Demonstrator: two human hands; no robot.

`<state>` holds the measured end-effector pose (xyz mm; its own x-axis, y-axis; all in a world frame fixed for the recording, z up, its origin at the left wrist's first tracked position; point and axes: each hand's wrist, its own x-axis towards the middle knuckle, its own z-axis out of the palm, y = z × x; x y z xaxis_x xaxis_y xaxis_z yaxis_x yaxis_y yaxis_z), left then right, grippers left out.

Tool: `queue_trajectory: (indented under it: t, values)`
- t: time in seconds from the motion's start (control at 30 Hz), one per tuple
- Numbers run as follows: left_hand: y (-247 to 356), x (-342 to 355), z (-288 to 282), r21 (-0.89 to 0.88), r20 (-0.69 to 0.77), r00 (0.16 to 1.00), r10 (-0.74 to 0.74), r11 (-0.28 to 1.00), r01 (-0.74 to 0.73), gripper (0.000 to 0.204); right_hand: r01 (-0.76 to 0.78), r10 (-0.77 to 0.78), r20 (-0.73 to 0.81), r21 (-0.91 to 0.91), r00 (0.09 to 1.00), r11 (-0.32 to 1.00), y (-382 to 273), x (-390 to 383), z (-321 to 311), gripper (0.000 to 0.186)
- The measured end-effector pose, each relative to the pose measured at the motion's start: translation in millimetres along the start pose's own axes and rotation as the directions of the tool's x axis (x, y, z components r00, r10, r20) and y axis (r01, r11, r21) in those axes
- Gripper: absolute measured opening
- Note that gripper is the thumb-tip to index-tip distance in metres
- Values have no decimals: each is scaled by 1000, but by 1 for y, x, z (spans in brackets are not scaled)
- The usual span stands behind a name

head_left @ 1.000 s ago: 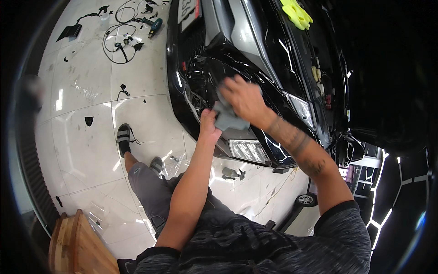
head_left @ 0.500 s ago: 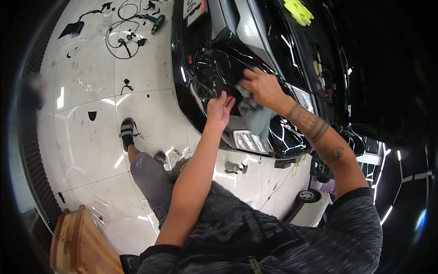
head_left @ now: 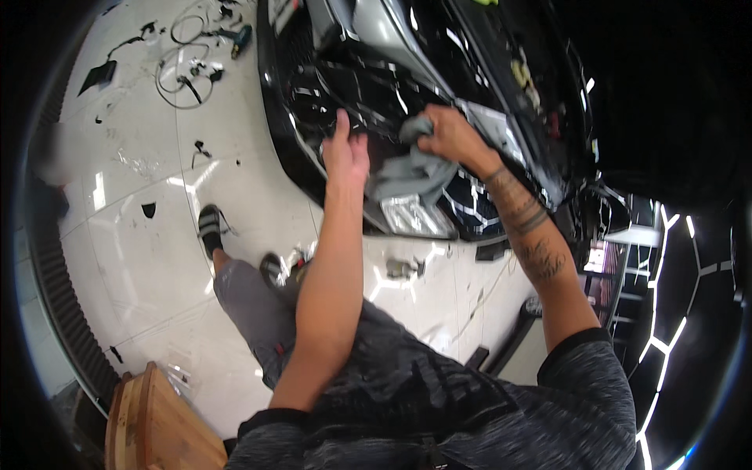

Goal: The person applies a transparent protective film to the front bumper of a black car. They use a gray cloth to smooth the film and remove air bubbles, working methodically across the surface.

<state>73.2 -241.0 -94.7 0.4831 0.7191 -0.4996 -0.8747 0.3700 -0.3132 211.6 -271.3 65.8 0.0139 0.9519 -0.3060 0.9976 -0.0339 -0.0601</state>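
A grey cloth is bunched in my right hand, whose fingers are closed round its upper end. The rest of the cloth drapes over the glossy black front of a car, just above a clear lamp. To the left of the cloth, my left hand is at the dark bumper with its thumb stretched out and its fingers loosely bent. Nothing shows in that hand, and whether it touches the panel I cannot tell.
On the tiled floor at the far left lie a teal heat gun, a looped cable and several black scraps. A bottle lies below the car. A wooden piece stands at the lower left, and my sandalled foot rests nearby.
The view has shifted, so the car sits further left and higher. My left hand has turned thumb-up. My right hand still grips the cloth, now drawn up and more bunched against the panel.
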Motion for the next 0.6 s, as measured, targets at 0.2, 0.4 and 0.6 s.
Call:
queue_trajectory:
  t: [0.2, 0.4, 0.6]
  values:
    - [22, 15, 9, 84, -27, 1000, -15, 996, 17, 27, 234, -259, -84, -232, 962, 944, -51, -7, 12, 26]
    - [10, 22, 10, 61, -10, 996, 90, 994, -89, 19, 216, -278, -197, -284, 940, 934, -63, -22, 41, 21]
    - [13, 6, 13, 69, 163, 986, 20, 997, -32, 16, 214, -243, -227, -145, 943, 966, -60, -27, 57, 23]
